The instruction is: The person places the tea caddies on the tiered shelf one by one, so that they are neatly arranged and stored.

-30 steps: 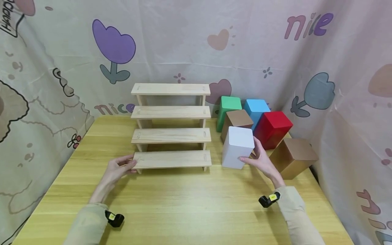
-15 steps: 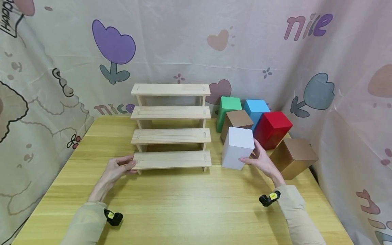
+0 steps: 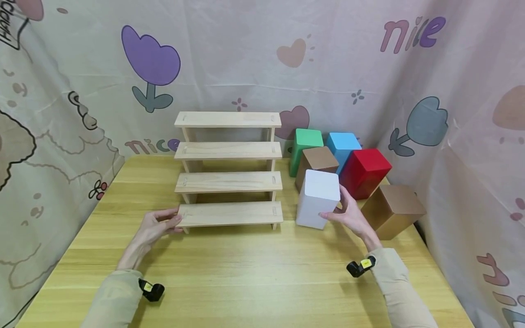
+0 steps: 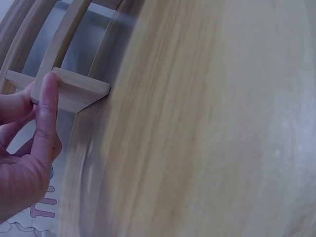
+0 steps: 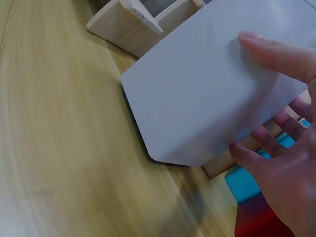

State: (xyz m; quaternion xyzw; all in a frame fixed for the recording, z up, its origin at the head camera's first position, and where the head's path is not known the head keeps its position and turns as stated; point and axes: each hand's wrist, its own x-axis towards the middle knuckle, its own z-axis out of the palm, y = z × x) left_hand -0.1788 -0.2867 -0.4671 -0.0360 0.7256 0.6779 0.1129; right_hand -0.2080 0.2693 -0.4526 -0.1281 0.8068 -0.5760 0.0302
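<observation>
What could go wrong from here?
The white box is close to the brown box behind it, so moving it might knock that one. The right hand grips it near its right edge, so it could tilt. The left hand pinches the end of the lowest shelf; a tug may shift the stand.

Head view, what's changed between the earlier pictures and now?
Very little: the lower edge of the white box has shifted slightly toward the viewer, the right hand gripping it throughout. Nothing was newly taken or released. The left hand on the wooden shelf and the red box stayed put.
</observation>
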